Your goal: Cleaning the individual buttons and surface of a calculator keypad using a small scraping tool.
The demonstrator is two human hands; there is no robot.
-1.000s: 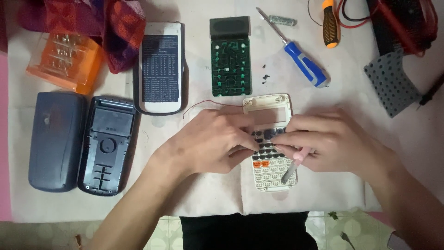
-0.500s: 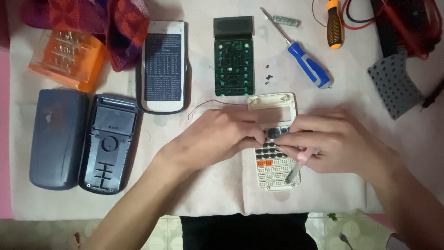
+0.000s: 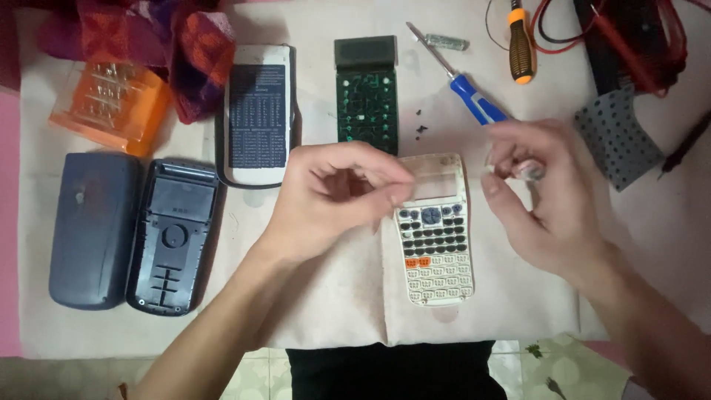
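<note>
A white calculator front panel [image 3: 435,244] with dark and pale keys and an empty display window lies on a white cloth [image 3: 333,304]. My left hand [image 3: 333,196] is curled, its thumb and forefinger pinching the panel's upper left edge beside the window. My right hand [image 3: 544,204] hovers to the right of the panel, lifted off it. Its fingertips are pinched together near its top, and I cannot make out anything between them.
Behind the panel lie a green circuit board [image 3: 366,96], small black screws [image 3: 421,130] and a blue-handled screwdriver [image 3: 478,100]. A white keypad shell [image 3: 258,115], dark back shell [image 3: 174,233] and blue cover [image 3: 92,230] lie left. An orange box [image 3: 111,104], orange-handled screwdriver [image 3: 521,44] and grey dotted pad [image 3: 615,137] are around.
Both hands were pressed together over the panel's keys. My right hand has lifted away to the right, and my left hand has drawn back to the panel's upper left edge.
</note>
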